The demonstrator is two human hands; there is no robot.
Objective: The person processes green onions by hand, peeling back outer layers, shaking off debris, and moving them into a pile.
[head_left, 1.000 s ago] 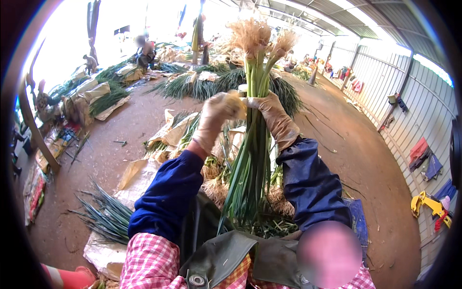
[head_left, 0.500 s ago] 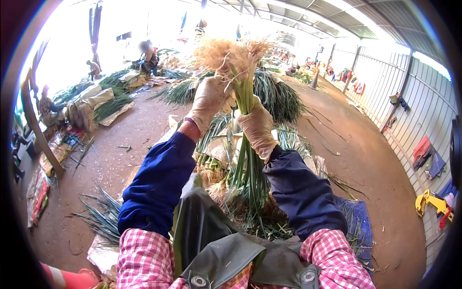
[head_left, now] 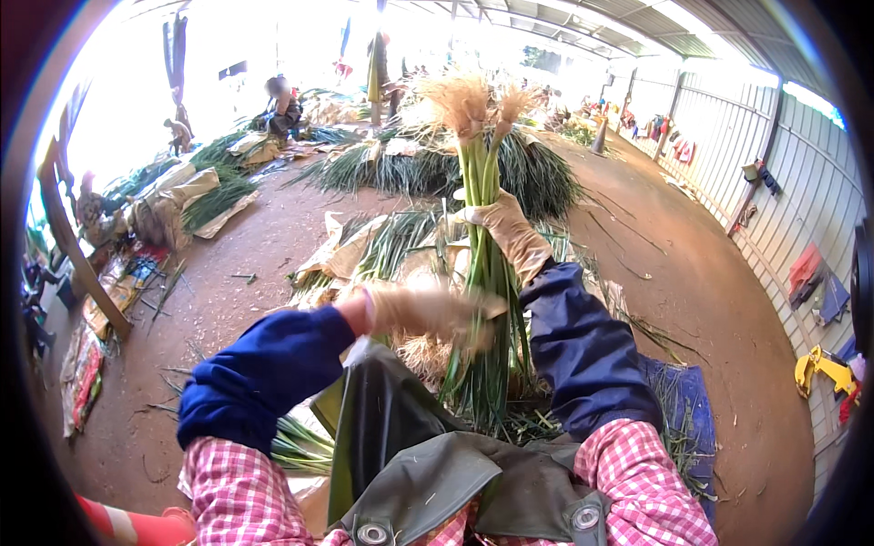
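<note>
A bunch of spring onions (head_left: 480,177) stands upright before me, pale stringy roots on top and long green leaves hanging down. Around its stems my gloved right hand (head_left: 506,229) is closed. Lower down, my gloved left hand (head_left: 428,309) crosses toward the hanging leaves; motion smears its fingers, so whether they grip or only brush the leaves cannot be made out. Behind and below the bunch lies a pile of more spring onions (head_left: 423,359), partly hidden by my hands.
Big heaps of spring onions (head_left: 410,173) lie farther back on the earthen floor (head_left: 728,391). People (head_left: 282,111) sit at the far left. A blue sheet (head_left: 694,419) lies right of me, a red-and-white cone (head_left: 137,523) at lower left. A metal wall (head_left: 806,191) runs along the right.
My left hand has left the roots and moved down to the leaves. My right hand, still round the stems, has shifted slightly right and down. The bunch now stands straighter.
</note>
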